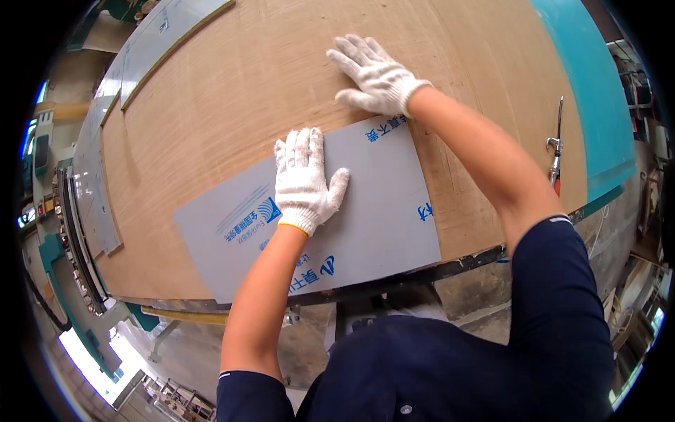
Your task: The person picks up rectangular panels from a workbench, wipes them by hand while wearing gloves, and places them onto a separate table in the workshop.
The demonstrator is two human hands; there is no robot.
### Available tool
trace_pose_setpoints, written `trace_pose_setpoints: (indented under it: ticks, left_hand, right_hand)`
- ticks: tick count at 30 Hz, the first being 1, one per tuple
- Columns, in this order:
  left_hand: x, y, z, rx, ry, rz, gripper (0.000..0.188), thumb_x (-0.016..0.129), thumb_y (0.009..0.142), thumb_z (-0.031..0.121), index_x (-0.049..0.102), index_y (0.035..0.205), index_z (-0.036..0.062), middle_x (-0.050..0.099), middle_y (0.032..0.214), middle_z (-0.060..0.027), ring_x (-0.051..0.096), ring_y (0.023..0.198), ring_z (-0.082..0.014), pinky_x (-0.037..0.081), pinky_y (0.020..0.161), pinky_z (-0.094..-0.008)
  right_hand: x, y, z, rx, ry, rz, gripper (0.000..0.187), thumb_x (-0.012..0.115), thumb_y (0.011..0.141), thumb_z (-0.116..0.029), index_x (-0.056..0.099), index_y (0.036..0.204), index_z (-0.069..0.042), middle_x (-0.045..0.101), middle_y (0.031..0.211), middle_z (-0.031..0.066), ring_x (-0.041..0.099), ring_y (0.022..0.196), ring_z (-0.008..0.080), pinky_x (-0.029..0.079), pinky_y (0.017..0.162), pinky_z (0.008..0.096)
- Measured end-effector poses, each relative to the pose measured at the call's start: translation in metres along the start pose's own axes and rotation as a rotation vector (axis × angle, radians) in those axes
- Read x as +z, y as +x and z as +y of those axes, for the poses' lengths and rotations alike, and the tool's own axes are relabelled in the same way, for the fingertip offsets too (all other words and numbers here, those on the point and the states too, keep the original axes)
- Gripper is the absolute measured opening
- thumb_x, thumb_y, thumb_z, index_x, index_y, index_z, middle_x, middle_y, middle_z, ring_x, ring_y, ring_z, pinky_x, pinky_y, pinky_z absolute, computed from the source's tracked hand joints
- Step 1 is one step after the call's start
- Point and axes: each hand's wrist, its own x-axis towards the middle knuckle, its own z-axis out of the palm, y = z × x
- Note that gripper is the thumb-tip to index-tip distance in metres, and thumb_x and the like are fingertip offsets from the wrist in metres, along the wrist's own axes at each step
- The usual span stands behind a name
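Note:
A grey sheet panel (380,204) with blue printing lies flat near the front edge of a large wooden board (232,112). My left hand (306,176), in a white knitted glove, rests flat on the panel, its fingertips by the far edge and its thumb out to the right. Just beyond the panel's far right corner is my right hand (373,77), gloved alike. Its fingers are spread over the bare wood, and nothing is held in it. Whether the right palm presses on the wood is hard to make out.
Along the far left lie more grey-faced panels (158,53). An air blow gun (555,162) with a long thin nozzle lies on the right side of the board. Past it is a turquoise surface (598,105). Green machinery (53,260) stands at the left.

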Motion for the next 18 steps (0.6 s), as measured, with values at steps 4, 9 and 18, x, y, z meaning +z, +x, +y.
trace_pose_setpoints:
  ticks: [4, 9, 18]
  left_hand:
    - [0.002, -0.005, -0.007, -0.036, -0.004, 0.067, 0.081, 0.065, 0.092, 0.042, 0.043, 0.155, -0.0043, 0.045, 0.158, -0.0273, 0.035, 0.151, -0.0458, 0.017, 0.130, -0.0561]
    - [0.009, -0.012, -0.014, -0.135, 0.019, 0.148, 0.081, 0.070, 0.088, 0.039, 0.048, 0.150, -0.0069, 0.048, 0.155, -0.0296, 0.036, 0.151, -0.0453, 0.016, 0.130, -0.0564]
    - [0.006, -0.007, -0.007, -0.207, -0.022, 0.130, 0.069, 0.062, 0.094, 0.036, 0.051, 0.148, -0.0049, 0.050, 0.155, -0.0273, 0.036, 0.152, -0.0437, 0.016, 0.130, -0.0559]
  right_hand:
    - [0.007, 0.011, -0.033, 0.061, 0.150, 0.273, 0.075, 0.052, 0.103, -0.050, 0.037, 0.161, -0.004, 0.031, 0.170, 0.0211, 0.022, 0.160, 0.0355, 0.015, 0.133, 0.0434]
    - [-0.008, -0.037, -0.158, -0.076, 0.322, 0.261, 0.060, 0.069, 0.093, -0.040, 0.060, 0.132, 0.005, 0.059, 0.139, 0.0275, 0.053, 0.135, 0.0423, 0.036, 0.122, 0.0504]
    - [-0.060, -0.167, -0.031, 0.151, -0.025, 0.099, 0.056, 0.068, 0.098, -0.031, 0.058, 0.138, 0.007, 0.055, 0.149, 0.0263, 0.045, 0.145, 0.0438, 0.031, 0.125, 0.0526]
